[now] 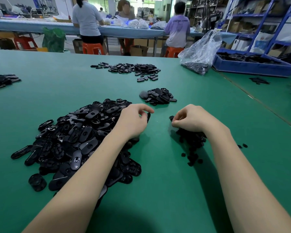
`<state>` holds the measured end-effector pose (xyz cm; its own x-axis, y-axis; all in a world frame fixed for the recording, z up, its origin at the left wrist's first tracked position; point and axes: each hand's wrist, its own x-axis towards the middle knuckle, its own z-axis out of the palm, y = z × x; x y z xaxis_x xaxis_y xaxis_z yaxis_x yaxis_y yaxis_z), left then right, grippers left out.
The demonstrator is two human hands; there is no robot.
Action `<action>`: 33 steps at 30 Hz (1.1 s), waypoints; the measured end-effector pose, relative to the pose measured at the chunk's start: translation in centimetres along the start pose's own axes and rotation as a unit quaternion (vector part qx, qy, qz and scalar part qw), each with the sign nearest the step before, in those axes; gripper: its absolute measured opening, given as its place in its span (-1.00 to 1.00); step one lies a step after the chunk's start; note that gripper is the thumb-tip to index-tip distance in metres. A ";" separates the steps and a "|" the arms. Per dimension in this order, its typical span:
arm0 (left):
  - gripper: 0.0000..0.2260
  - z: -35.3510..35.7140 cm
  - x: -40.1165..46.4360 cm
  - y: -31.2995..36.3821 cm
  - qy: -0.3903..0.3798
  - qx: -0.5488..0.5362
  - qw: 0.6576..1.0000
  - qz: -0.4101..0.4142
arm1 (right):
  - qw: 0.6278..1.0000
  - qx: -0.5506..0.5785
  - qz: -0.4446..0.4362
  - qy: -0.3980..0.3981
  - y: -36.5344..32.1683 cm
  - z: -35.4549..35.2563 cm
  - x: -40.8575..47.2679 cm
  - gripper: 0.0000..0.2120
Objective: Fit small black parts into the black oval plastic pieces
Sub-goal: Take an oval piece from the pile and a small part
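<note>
- Your forearms reach in from 6 o'clock over the green table [158, 190].
- Your left hand [133, 122] curls its fingers round one black oval piece [148, 116], held on edge.
- At 9 o'clock of that hand lies the big heap of oval pieces [77, 140].
- Your right hand [190, 117] pinches a small black part [171, 117] above the small-parts pile [191, 145].
- At 12 o'clock sits a smaller pile [158, 96].

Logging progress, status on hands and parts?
Left hand pinching an oval piece. Right hand picking a small part from its pile. Nothing between them.
</note>
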<state>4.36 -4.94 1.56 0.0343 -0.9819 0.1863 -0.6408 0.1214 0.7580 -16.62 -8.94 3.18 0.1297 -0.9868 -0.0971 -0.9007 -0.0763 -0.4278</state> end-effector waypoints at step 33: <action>-0.78 0.4 -0.3 0.1 -0.046 -0.376 0.919 -0.108 | 0.989 0.134 -0.059 -0.007 -0.7 -0.1 -0.7 -0.87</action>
<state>3.98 -4.65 1.32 0.0104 -0.9989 -0.0464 0.0854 -0.0454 0.9953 -16.12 -8.21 3.70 0.2349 -0.9710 -0.0443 -0.7369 -0.1482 -0.6595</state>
